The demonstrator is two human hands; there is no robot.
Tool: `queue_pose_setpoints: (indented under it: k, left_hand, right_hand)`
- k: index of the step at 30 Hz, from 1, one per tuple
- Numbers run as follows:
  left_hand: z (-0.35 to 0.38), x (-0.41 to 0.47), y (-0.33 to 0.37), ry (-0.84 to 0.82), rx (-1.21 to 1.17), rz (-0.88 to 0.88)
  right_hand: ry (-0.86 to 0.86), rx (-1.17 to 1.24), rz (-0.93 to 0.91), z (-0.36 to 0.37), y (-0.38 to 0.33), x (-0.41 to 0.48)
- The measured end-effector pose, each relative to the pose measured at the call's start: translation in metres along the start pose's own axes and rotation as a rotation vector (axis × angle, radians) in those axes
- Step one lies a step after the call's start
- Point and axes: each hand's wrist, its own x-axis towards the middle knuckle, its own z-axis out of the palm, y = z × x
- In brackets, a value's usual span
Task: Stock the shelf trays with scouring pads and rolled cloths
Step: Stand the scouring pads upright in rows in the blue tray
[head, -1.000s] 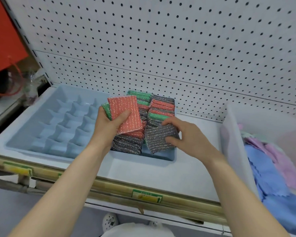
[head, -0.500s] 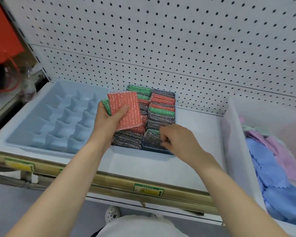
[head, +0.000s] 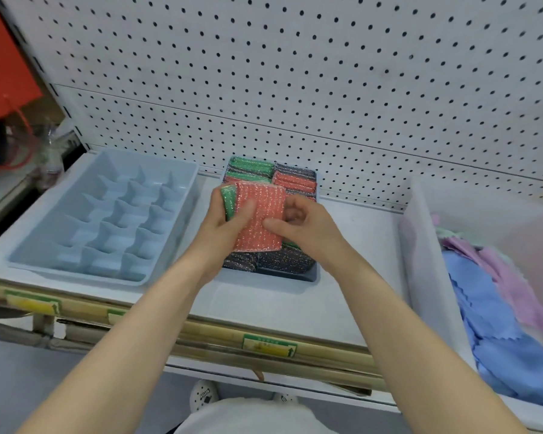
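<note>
Red scouring pad [head: 260, 220] with a green pad [head: 228, 202] behind it, both pinched in my left hand [head: 223, 227], my right hand [head: 301, 227] pinching the red pad's right edge, above the pad-filled tray [head: 308, 275] on the shelf [head: 295, 305], empty divided tray [head: 107, 211] left, cloths [head: 496, 324] right.

Shop aisle, pegboard backing [head: 326, 73], shelf price labels [head: 269, 346]

Left hand [head: 220, 227] gripping a red scouring pad [head: 259, 219] with a green pad [head: 228, 200] behind it, right hand [head: 301, 227] pinching the red pad's right edge, both above a dark tray [head: 308, 275] packed with pads, empty blue divided tray [head: 113, 220] to the left, bin of blue and pink cloths [head: 496, 311] far right, white pegboard [head: 295, 73] behind.
</note>
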Motion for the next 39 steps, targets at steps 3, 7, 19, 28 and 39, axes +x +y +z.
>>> queue_pose_setpoints:
  k: [3,7,19,28,39]
  left_hand:
    - [-0.002,0.000,0.002,-0.057,-0.041,-0.070]
    - [-0.016,0.002,0.000,0.099,-0.014,0.032]
    - [-0.029,-0.002,-0.004,0.207,-0.068,0.062]
    - [-0.017,-0.009,-0.017,-0.021,0.181,0.073]
    - [-0.043,-0.013,-0.039,-0.123,1.242,0.387]
  right_hand:
    - [-0.003,0.152,0.028,-0.003,0.002,-0.002]
    - [0.016,0.255,0.011,-0.021,0.003,-0.012]
    - [-0.096,-1.182,-0.374,0.001,0.033,-0.022]
    - [-0.019,-0.003,-0.102,-0.003,-0.002,-0.025]
    - [-0.026,-0.900,-0.318,-0.027,0.013,-0.041]
